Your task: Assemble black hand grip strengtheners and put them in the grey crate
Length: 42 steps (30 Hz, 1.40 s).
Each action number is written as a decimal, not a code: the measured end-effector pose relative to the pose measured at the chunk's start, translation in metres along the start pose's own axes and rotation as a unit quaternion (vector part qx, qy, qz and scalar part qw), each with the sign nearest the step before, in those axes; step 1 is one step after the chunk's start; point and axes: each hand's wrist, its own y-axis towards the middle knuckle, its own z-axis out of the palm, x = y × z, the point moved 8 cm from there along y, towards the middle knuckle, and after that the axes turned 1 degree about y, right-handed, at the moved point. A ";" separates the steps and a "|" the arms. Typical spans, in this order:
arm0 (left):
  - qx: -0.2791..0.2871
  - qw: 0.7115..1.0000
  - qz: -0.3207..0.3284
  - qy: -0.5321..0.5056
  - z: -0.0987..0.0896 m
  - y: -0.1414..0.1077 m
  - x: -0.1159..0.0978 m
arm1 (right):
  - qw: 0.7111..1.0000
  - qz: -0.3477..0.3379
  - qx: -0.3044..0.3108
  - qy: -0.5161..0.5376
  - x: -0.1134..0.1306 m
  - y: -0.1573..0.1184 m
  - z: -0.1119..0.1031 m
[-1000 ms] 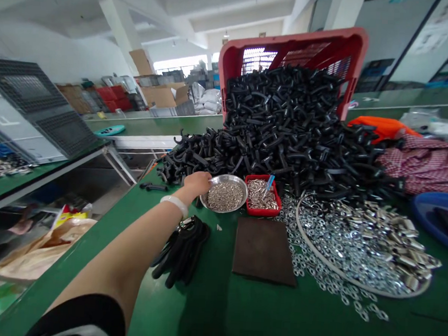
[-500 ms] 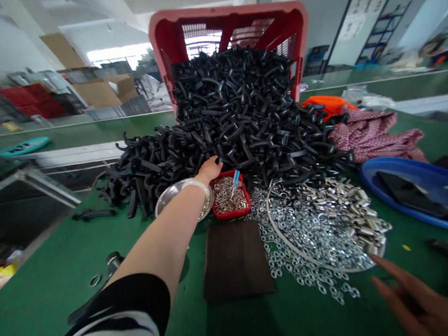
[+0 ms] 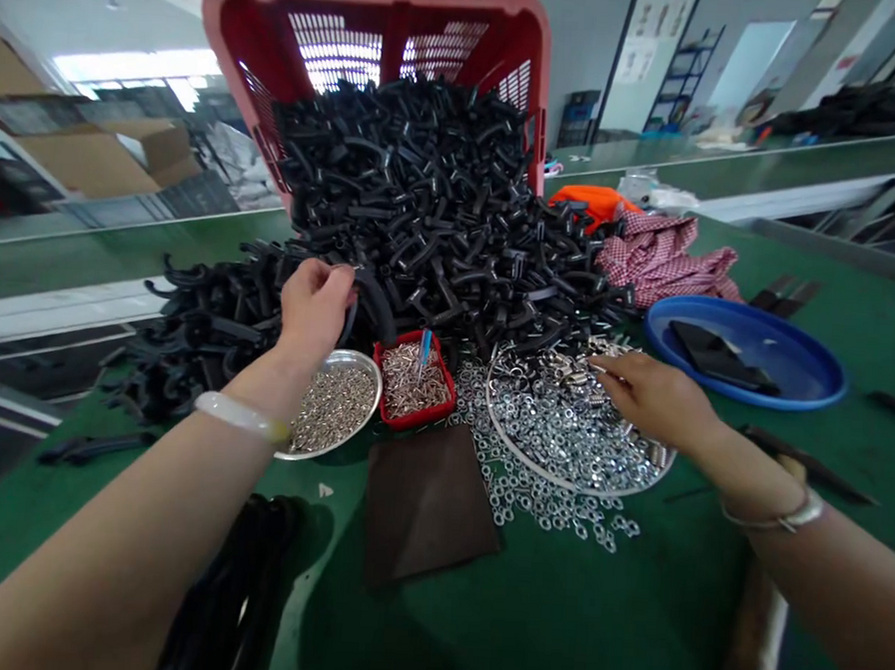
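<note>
My left hand is at the near edge of a heap of curved black plastic handles, its fingers closed around one black handle. Below it stands a steel bowl of small silver parts. My right hand reaches over a round tray of steel washers and metal sleeves, with its fingertips among the sleeves. Whether those fingers hold a piece is hidden. A red tray of small metal pieces sits between my hands, a blue-handled tool standing in it.
A red plastic crate lies tipped behind the heap. A brown mat and a bundle of black handles lie on the green workbench. A blue tray, checked cloth and orange bag are to the right.
My left hand has moved from the bowl's rim to the heap and closed on a handle. My right hand has come in over the washers. The view has swung right.
</note>
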 end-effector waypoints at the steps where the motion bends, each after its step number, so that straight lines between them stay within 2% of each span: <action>1: 0.044 0.998 -0.013 -0.031 0.004 -0.015 -0.005 | 0.999 -0.023 0.026 0.003 0.003 0.012 0.006; 2: 0.104 0.994 -0.027 -0.031 0.011 -0.033 -0.008 | 0.997 -0.044 0.058 0.006 0.007 0.022 0.013; 4: 0.251 0.964 -0.031 0.081 0.032 -0.079 -0.008 | 0.990 -0.071 0.123 0.001 0.016 0.036 0.025; 6: 0.389 0.891 0.060 0.226 0.054 -0.131 -0.007 | 0.983 -0.071 0.170 -0.016 0.022 0.044 0.032; 8: 0.435 0.835 0.132 0.310 0.065 -0.172 -0.001 | 0.981 -0.060 0.180 -0.035 0.026 0.046 0.034; 10: 0.458 0.808 0.156 0.335 0.069 -0.199 0.010 | 0.986 -0.049 0.153 -0.037 0.028 0.044 0.030; 12: 0.439 0.824 0.145 0.327 0.064 -0.207 0.019 | 0.996 -0.033 0.082 -0.003 0.027 0.041 0.019; 14: 0.397 0.851 0.093 0.330 0.053 -0.203 0.032 | 0.998 0.006 -0.027 0.065 0.017 0.036 0.001; 15: 0.382 0.856 0.061 0.343 0.046 -0.200 0.038 | 0.991 0.033 -0.073 0.106 0.009 0.033 -0.006; 16: 0.379 0.853 0.034 0.357 0.042 -0.198 0.044 | 0.983 0.055 -0.092 0.146 0.003 0.031 -0.008; 18: 0.398 0.843 0.008 0.362 0.041 -0.199 0.047 | 0.971 0.083 -0.080 0.209 -0.004 0.027 -0.007; 20: 0.402 0.863 -0.009 0.306 0.047 -0.201 0.039 | 0.951 0.114 -0.075 0.279 -0.005 0.024 -0.009; 22: 0.409 0.886 -0.079 0.203 0.058 -0.206 0.033 | 0.898 0.165 -0.088 0.398 -0.004 0.016 -0.013; 23: 0.431 0.881 -0.124 0.153 0.067 -0.211 0.031 | 0.859 0.190 -0.074 0.470 0.000 0.011 -0.012; 25: 0.509 0.835 -0.194 0.085 0.090 -0.228 0.028 | 0.784 0.211 0.009 0.584 0.018 0.002 -0.002; 26: 0.532 0.818 -0.208 0.066 0.100 -0.233 0.025 | 0.759 0.210 0.051 0.614 0.028 -0.004 0.002; 27: 0.536 0.818 -0.202 0.049 0.110 -0.232 0.021 | 0.743 0.208 0.080 0.631 0.035 -0.011 0.005; 29: 0.486 0.860 -0.155 0.019 0.124 -0.219 0.011 | 0.730 0.204 0.099 0.645 0.043 -0.024 0.009; 31: 0.425 0.902 -0.065 0.033 0.134 -0.203 -0.002 | 0.722 0.207 0.096 0.654 0.044 -0.036 0.014; 32: 0.410 0.909 -0.015 0.068 0.139 -0.199 -0.007 | 0.716 0.213 0.093 0.658 0.043 -0.041 0.016; 34: 0.395 0.901 0.066 0.165 0.147 -0.197 -0.015 | 0.697 0.235 0.078 0.672 0.042 -0.051 0.020; 37: 0.391 0.875 0.130 0.253 0.154 -0.199 -0.020 | 0.649 0.276 0.062 0.706 0.045 -0.060 0.026; 40: 0.381 0.880 0.136 0.247 0.154 -0.201 -0.021 | 0.611 0.306 0.061 0.727 0.051 -0.063 0.034; 42: 0.358 0.906 0.113 0.195 0.150 -0.200 -0.022 | 0.614 0.315 0.054 0.722 0.052 -0.062 0.038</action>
